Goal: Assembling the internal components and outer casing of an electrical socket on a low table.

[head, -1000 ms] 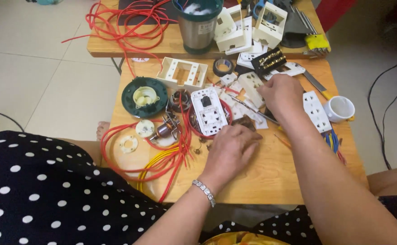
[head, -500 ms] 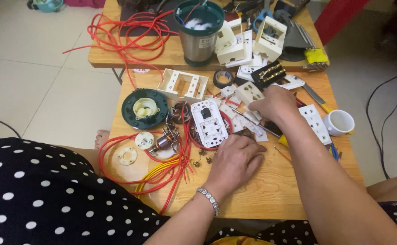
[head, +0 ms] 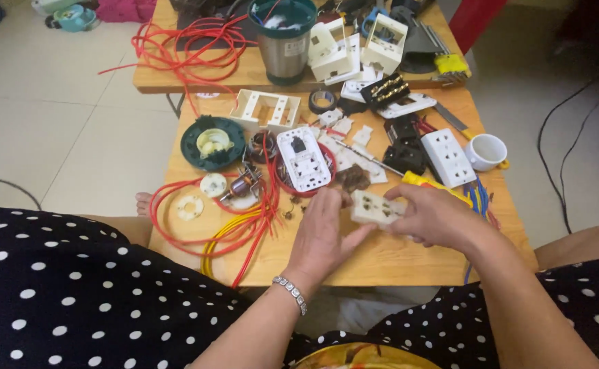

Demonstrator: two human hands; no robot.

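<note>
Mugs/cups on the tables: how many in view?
2. A white mug at the right edge of the near table, beside a white socket plate; a steel cup with teal rim on the far table. Clutter may hide others.

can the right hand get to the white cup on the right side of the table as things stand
Probably not right away. The white cup stands in the open beside the white socket strip, with nothing over it, but the right hand and left hand are both holding a small white socket piece.
</note>
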